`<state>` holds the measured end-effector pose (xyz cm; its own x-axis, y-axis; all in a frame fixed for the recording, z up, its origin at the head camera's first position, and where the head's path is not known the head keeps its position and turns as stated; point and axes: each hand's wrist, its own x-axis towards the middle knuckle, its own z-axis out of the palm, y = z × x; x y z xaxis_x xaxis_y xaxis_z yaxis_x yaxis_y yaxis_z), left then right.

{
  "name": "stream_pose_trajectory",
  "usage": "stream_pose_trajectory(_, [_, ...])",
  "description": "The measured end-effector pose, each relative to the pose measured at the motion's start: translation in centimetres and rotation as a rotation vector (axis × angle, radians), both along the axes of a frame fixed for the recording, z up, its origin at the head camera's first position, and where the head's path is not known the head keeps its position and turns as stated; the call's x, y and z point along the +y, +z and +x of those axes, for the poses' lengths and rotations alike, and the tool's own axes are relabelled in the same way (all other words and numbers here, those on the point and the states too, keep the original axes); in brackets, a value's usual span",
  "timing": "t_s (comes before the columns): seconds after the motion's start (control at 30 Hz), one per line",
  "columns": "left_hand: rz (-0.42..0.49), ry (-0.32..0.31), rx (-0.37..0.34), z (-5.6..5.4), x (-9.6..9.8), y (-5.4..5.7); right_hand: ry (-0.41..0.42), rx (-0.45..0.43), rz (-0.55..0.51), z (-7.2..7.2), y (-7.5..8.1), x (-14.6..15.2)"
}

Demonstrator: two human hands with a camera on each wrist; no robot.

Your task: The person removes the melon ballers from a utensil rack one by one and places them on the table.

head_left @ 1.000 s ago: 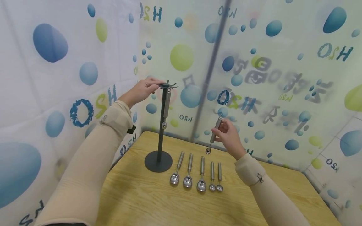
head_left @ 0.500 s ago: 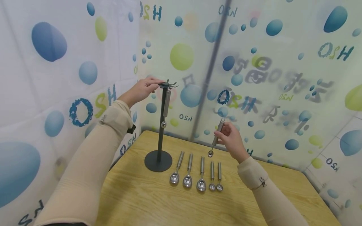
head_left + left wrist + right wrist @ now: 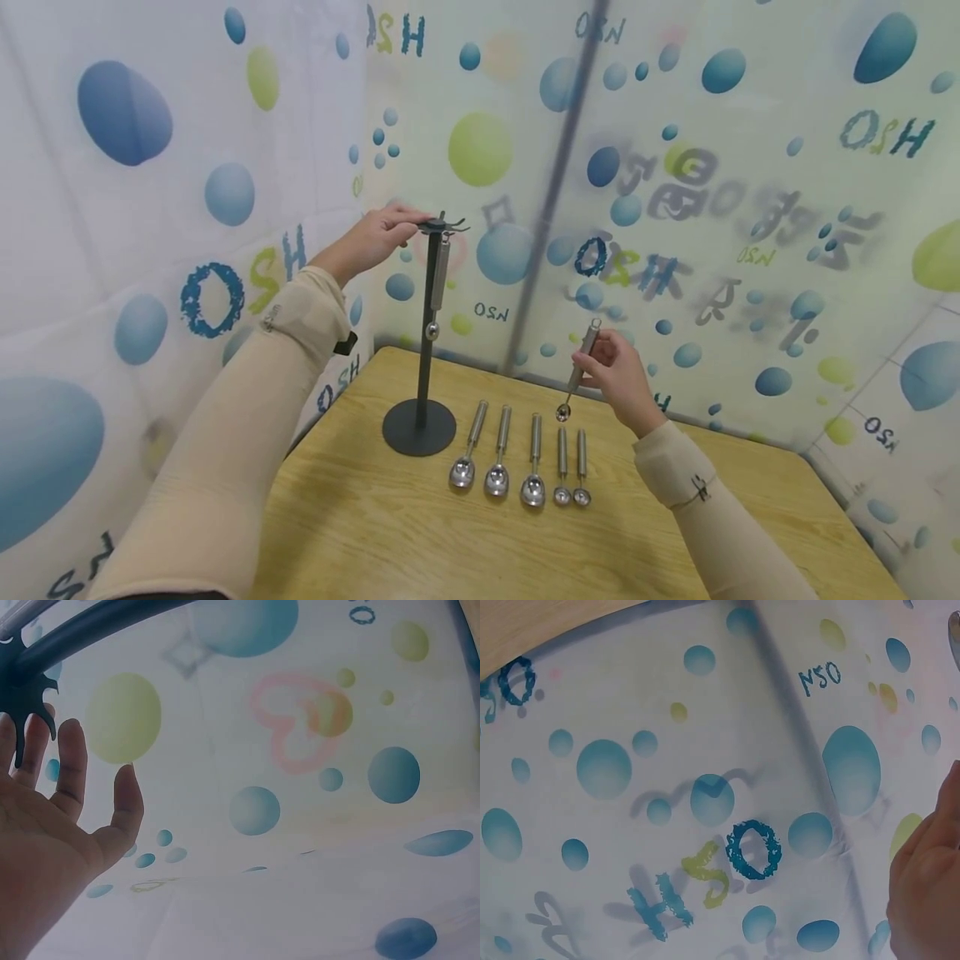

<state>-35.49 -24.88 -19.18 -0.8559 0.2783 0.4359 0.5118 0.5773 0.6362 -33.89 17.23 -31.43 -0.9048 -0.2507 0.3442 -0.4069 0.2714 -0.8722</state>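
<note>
Fingers extended, my left hand (image 3: pixel 382 236) rests on the hooked top of a dark metal stand (image 3: pixel 424 358). The left wrist view shows the stand's hooks (image 3: pixel 22 697) behind the spread fingers. From one hook hangs a steel melon baller (image 3: pixel 439 279), small bowl down. My right hand (image 3: pixel 622 375) pinches the handle of another melon baller (image 3: pixel 576 379), which it holds tilted above the table, bowl down. The right wrist view catches only part of the right hand (image 3: pixel 930 877); most of the held melon baller lies outside that view.
On the wooden table (image 3: pixel 360 533) lie three larger scoops (image 3: pixel 497 479) and two small melon ballers (image 3: pixel 562 467) in a row, handles pointing away. The stand's round base (image 3: pixel 420 429) is left of them. Patterned curtains (image 3: pixel 480 150) border the table's back and left.
My right hand has lowered the melon baller and shifted it slightly right. The left hand stays on the stand, and the row on the table looks the same.
</note>
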Motion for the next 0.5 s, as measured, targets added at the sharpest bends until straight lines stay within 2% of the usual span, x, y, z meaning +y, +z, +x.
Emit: stream_pose_trajectory(0.5, [0.001,-0.005,0.002,0.2,0.1,0.0,-0.014,0.008,0.0,-0.1,-1.2,1.2])
